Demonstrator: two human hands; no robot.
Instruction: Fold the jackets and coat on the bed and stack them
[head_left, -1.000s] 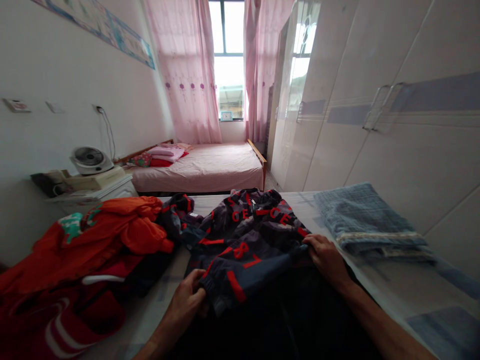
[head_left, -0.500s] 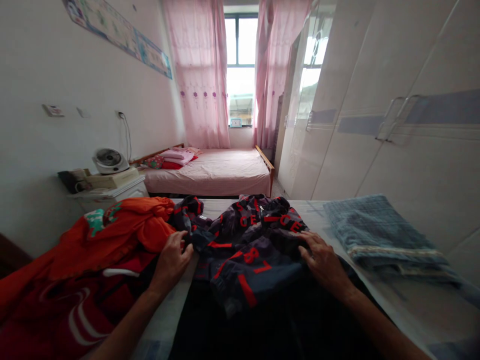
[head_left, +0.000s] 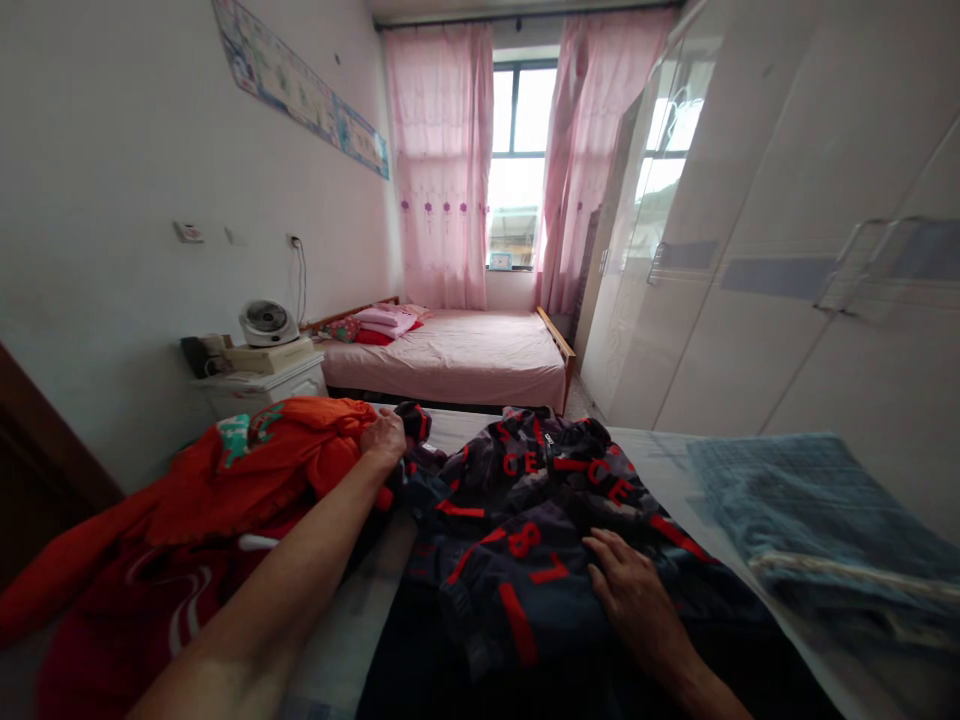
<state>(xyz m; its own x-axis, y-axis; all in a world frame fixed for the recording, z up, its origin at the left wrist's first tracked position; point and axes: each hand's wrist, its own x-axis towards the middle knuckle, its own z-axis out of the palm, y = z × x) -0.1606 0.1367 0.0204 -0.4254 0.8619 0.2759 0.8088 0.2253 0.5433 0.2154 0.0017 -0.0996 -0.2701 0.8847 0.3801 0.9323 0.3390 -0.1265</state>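
Observation:
A dark camouflage-patterned jacket (head_left: 555, 505) with red letters, stripes and the number 87 lies spread in front of me, its one sleeve folded across the body. My left hand (head_left: 384, 433) is closed at the jacket's left-side sleeve, right beside the orange garment (head_left: 300, 435); its fingertips are partly hidden. Flat on the jacket's lower right part rests my right hand (head_left: 634, 585), fingers stretched out and gripping nothing. Beneath the jacket is black cloth (head_left: 420, 650). A dark red garment (head_left: 112, 610) with white stripes lies below the orange one.
Folded blue denim (head_left: 810, 510) sits on the right of the pale surface (head_left: 341, 640). Beyond stand a bed (head_left: 480, 350) with pink bedding and a white cabinet (head_left: 262, 392) bearing a small fan (head_left: 268, 322). White wardrobes (head_left: 757, 200) line the right wall.
My left hand has moved forward to the jacket's sleeve and closed. My right hand has slid back toward me and inward over the jacket. The view has turned left.

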